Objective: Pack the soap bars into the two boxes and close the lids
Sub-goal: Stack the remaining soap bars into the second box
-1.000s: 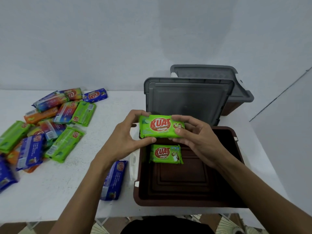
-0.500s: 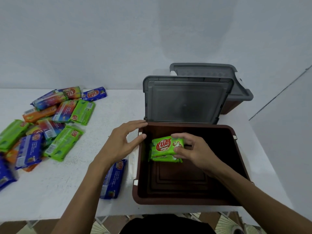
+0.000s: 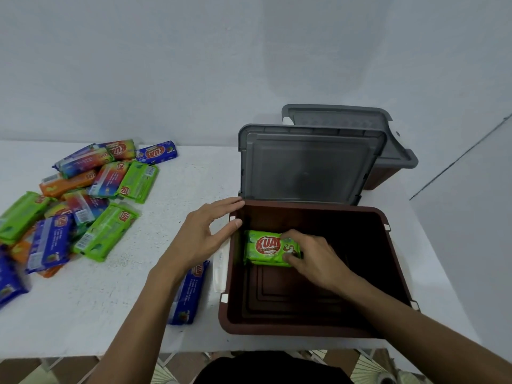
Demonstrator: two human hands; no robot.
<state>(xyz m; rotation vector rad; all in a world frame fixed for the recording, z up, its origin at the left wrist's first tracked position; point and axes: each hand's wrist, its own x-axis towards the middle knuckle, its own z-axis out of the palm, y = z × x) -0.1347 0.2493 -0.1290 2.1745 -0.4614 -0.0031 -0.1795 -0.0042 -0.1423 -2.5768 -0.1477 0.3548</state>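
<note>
White table (image 3: 83, 314), with the brown box (image 3: 277, 327) at its front right edge and the grey lid (image 3: 304, 167) standing open. Loose soap bars (image 3: 91, 195) are heaped at the left edge. The left hand (image 3: 199, 239), fingers relaxed and apart, touches the box's left rim. The right hand (image 3: 313, 259) is clamped on a green soap bar (image 3: 263, 245) inside the box.

The near box (image 3: 304, 332) is dark brown and open, and it stands at the front of the white counter (image 3: 110, 314). Its grey lid (image 3: 307, 167) stands upright behind it. Inside, near the left wall, 2 green soap bars lie flat in a stack. The top bar (image 3: 264, 246) shows a red "KUAT" logo, and the right hand (image 3: 313, 256) grips its right end. Of the lower bar (image 3: 266, 263) only the front edge shows. The far box (image 3: 379, 178) stands behind, with its grey lid (image 3: 340, 120) tilted up. 1 blue bar (image 3: 188, 295) lies just left of the near box. A loose pile of bars (image 3: 83, 195) lies well apart on the left.
</note>
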